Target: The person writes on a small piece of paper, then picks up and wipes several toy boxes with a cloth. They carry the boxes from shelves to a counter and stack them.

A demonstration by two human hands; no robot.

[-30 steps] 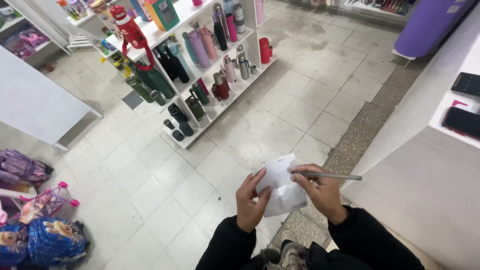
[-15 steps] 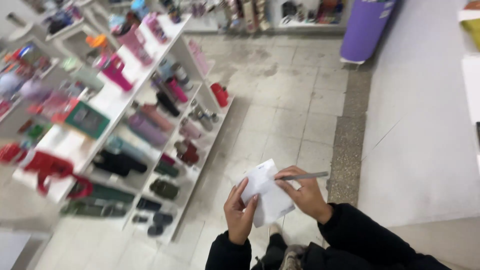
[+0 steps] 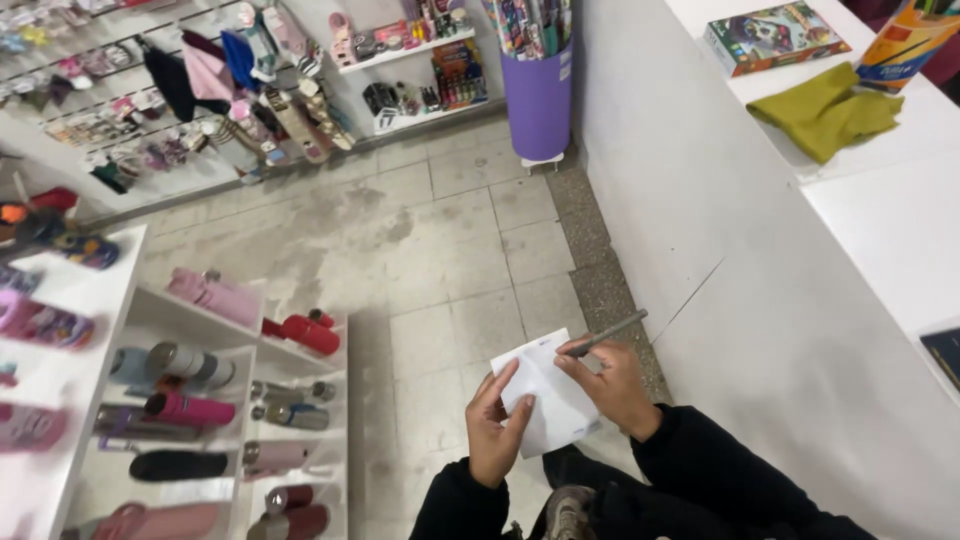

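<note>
White desk [image 3: 800, 300] at right, tiered shelf [image 3: 130, 330] of bottles at left; between them, slip of white paper [image 3: 545, 395] propped flat in cupped left hand [image 3: 497, 435] — a backing for writing — and grey pen [image 3: 605, 333] pinched in right hand [image 3: 610, 385], tip on sheet's upper edge.

floor [image 3: 440, 250]: pale tiles, stained | left: white shelving [image 3: 200, 320] | right: white counter [image 3: 780, 250] | back: purple bin [image 3: 538, 95]

Both arms bent in front, black sleeves. Left hand [image 3: 497, 430] palm-up, fingers curled in a grip; right hand [image 3: 603, 385] pinching, fingers closed.
</note>
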